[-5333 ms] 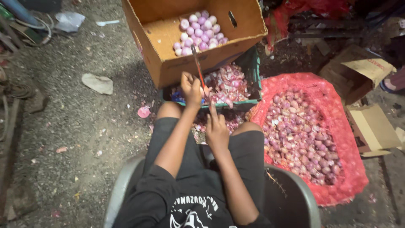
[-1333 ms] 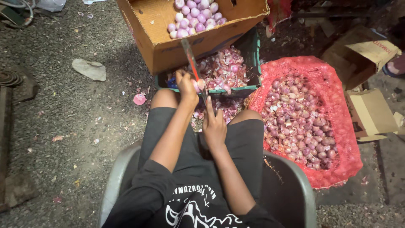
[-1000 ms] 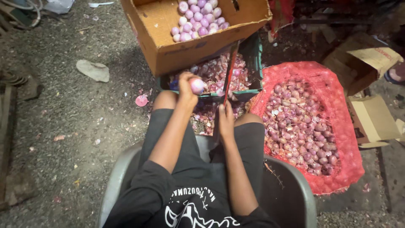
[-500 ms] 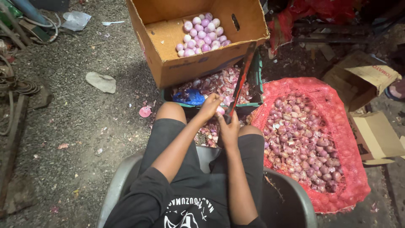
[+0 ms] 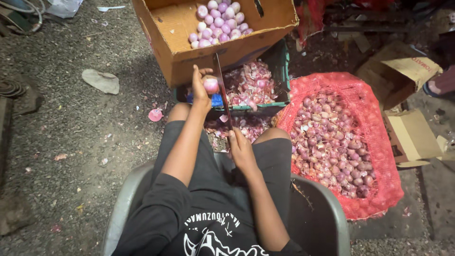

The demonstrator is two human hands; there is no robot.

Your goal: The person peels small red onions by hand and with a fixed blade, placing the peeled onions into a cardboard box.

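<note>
Knife [image 5: 221,90] first: a long, narrow blade held nearly upright in the view, its long axis running from the right hand [image 5: 241,148] near the person's lap up and slightly left toward the cardboard box [image 5: 176,57], tip pointing away from the body. The right hand is closed around the handle. The blade passes just beside a peeled onion [image 5: 210,85], which the left hand [image 5: 200,89] pinches between thumb and fingers, raised over the crate.

Going by size, the red mesh sack [image 5: 379,137] lies spread open on the ground to the person's right, heaped with unpeeled purple onions [image 5: 332,137]. The cardboard box stands ahead, tilted toward the person, with a cluster of peeled pale-pink onions [image 5: 218,23] in its far corner. Under and in front of it sits a green crate [image 5: 284,66] full of pink skins [image 5: 249,85], with a blue scrap [image 5: 216,100] at its near-left corner; more skins lie between the knees. Nothing stands between blade and onion. A flat stone [image 5: 100,81] lies on the gravel well to the left.
</note>
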